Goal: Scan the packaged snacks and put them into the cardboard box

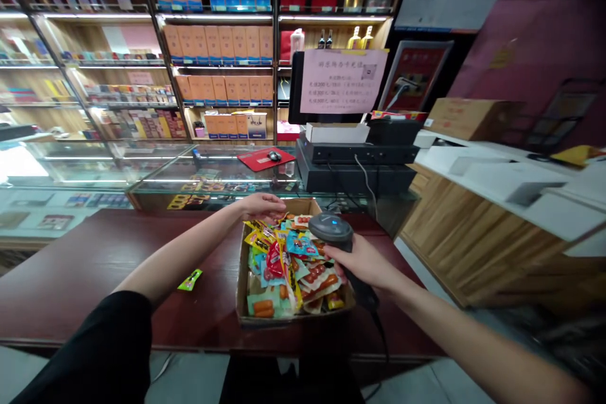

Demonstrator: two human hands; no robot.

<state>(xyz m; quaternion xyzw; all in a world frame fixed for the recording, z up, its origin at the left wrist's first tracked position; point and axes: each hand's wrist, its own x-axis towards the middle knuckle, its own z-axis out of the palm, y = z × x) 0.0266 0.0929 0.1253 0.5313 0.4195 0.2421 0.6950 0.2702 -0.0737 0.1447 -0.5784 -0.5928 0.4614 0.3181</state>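
Observation:
My right hand point(362, 259) is wrapped round a dark handheld barcode scanner point(331, 230) with a small blue light on top. The scanner is over the right side of an open cardboard box point(240, 290). Heaped in the box are small packaged snacks point(303, 246), among them sausages in clear wrappers and yellow, red and blue packets. My left hand point(262, 206) is over the box's far left corner, its fingers bent together; whatever is between them is hidden. A single small green packet point(190, 280) lies on the dark red table, left of the box.
Behind the table point(95, 265) stands a glass display counter point(213, 170) with a red mouse pad point(265, 159) and a monitor point(297, 88) bearing a paper notice. Shelves of boxed goods point(218, 42) line the back. A white-topped wooden counter point(454, 233) is at the right.

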